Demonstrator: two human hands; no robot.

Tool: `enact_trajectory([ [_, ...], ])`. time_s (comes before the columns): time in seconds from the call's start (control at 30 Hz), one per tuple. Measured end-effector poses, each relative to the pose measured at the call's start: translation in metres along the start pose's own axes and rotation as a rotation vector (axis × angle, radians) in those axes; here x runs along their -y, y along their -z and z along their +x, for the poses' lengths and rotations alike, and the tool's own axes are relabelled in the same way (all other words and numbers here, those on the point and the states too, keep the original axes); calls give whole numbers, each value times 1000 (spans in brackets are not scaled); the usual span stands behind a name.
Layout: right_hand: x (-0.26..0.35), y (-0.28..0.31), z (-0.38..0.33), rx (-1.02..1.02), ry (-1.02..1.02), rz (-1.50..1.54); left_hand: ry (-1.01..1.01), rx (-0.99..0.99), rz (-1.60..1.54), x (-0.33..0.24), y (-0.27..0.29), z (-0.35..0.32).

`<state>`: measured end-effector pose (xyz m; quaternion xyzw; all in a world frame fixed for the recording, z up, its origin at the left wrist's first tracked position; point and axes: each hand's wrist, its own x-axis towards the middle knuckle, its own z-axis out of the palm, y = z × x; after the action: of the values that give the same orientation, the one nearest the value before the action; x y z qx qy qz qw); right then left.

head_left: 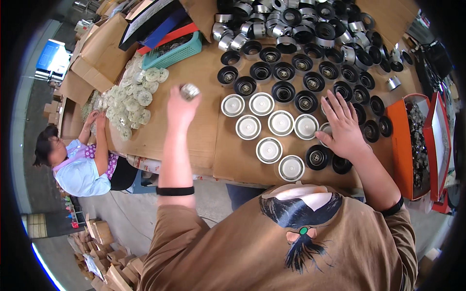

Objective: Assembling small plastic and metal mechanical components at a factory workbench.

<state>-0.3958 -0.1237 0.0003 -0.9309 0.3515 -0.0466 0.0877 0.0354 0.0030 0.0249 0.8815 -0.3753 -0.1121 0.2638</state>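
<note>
My left hand (182,107) is raised over the cardboard-covered table between the clear pile and the black cups. Its fingers are closed round a small round clear piece (190,91), perhaps several stacked together. On the right, my right hand (345,127) lies with its fingers spread over the cups, partly hiding a white-topped one (325,134). Left of it, several cups with white round tops (280,123) stand in loose rows. Beyond them are rows of open black round cups (284,71), some showing a small fitting inside. Two black cups (317,157) stand nearer my body.
A heap of clear plastic discs (130,101) lies at the left, beside a teal basket (173,52) and cardboard boxes (99,53). Black and silver rings (291,24) are piled at the back. An orange box (407,145) of small parts stands right. Another person (82,162) sits at the left edge.
</note>
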Motion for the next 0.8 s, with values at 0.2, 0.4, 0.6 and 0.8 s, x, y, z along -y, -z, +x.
enact_trajectory([
  [0.2, 0, -2, 0, 9, -16, 5, -362, -117, -313, -29, -65, 29],
  [0.4, -1, -1, 0, 26, -23, -8, -408, -22, 443, -49, -69, 11],
  [0.6, -1, -2, 2, 5, -5, -21, -523, 197, 483, -52, -64, 9],
  [0.8, -1, -7, 6, 0, 29, -10, -463, 159, 227, -27, -29, 21],
])
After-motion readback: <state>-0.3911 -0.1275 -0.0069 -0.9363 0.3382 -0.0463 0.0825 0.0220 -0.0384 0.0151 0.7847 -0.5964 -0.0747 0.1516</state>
